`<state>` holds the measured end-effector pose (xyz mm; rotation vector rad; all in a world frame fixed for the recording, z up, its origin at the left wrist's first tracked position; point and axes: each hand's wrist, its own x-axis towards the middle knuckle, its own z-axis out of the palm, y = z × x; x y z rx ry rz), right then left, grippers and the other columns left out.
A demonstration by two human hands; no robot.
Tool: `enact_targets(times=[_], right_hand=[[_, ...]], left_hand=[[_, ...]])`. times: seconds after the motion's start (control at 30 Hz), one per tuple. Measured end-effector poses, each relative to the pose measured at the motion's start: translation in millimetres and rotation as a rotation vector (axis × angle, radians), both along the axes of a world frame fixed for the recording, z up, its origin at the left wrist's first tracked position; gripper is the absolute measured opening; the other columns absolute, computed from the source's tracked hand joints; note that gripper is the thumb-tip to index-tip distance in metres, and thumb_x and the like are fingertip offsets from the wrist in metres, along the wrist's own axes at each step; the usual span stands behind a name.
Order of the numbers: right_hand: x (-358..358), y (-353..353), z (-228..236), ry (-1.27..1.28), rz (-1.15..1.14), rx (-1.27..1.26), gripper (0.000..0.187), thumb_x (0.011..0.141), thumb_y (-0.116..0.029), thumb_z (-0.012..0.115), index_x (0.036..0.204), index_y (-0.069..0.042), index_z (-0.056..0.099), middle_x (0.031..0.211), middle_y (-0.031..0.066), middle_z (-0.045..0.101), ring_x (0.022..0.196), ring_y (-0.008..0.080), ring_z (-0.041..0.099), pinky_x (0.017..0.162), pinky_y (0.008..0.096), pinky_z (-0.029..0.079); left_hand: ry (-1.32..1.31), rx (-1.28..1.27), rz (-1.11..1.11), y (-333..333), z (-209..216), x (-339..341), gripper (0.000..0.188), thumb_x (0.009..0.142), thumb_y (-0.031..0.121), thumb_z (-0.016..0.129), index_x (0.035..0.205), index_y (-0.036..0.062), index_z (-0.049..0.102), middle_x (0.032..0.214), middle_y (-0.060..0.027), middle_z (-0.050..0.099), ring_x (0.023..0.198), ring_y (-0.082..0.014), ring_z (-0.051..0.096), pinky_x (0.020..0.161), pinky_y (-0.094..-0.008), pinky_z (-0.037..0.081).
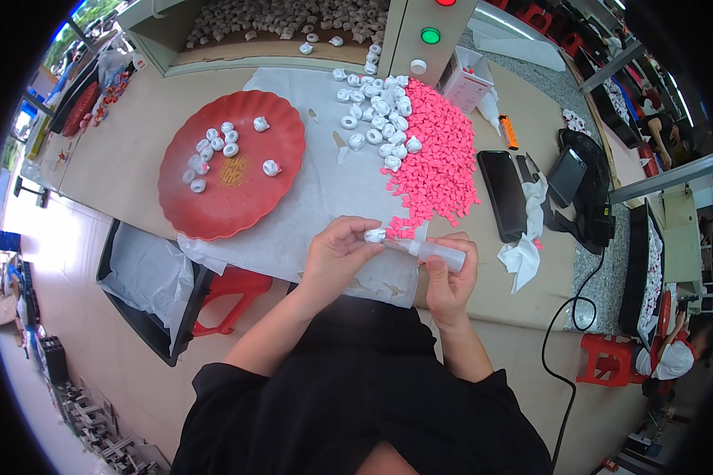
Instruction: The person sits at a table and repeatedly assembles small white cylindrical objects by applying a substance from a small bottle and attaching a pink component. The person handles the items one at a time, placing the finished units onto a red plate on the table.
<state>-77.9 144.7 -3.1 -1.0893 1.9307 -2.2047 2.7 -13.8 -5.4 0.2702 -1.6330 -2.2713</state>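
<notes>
Between the thumb and fingers of my left hand is a small white rounded piece. My right hand is wrapped round a translucent squeeze bottle, its narrow tip pointing left toward the white piece. Whether the tip touches it I cannot tell. Just beyond my hands lies a heap of small pink pieces, some reaching down beside the bottle. White pieces like the held one are piled along the heap's left side. A red scalloped plate at the left carries several more.
White paper covers the table's middle. An open cabinet full of whitish pieces stands at the back. On the right lie a black phone, an orange lighter and crumpled tissue. A lined black tray sits lower left, near a red stool.
</notes>
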Motion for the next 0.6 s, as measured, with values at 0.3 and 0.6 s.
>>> enact_targets(times=[0.3, 0.6], right_hand=[[0.8, 0.7, 0.8, 0.029, -0.016, 0.040, 0.021, 0.087, -0.012, 0.054, 0.100, 0.000, 0.042, 0.093, 0.0102, 0.046, 0.073, 0.0141, 0.052, 0.065, 0.0250, 0.044], [0.4, 1.3, -1.5, 0.049, -0.012, 0.055, 0.022, 0.087, -0.012, 0.055, 0.100, -0.001, 0.042, 0.094, 0.0103, 0.046, 0.073, 0.0139, 0.052, 0.064, 0.0240, 0.044]], left_hand=[[0.001, 0.017, 0.004, 1.0, 0.8, -0.2, 0.029, 0.077, -0.009, 0.060, 0.105, -0.0019, 0.056, 0.098, -0.0041, 0.047, 0.091, -0.0104, 0.054, 0.081, -0.0222, 0.047], [0.007, -0.006, 0.012, 0.7, 0.4, -0.2, 0.029, 0.076, -0.009, 0.060, 0.105, -0.0015, 0.057, 0.098, -0.0040, 0.046, 0.090, -0.0101, 0.052, 0.081, -0.0224, 0.048]])
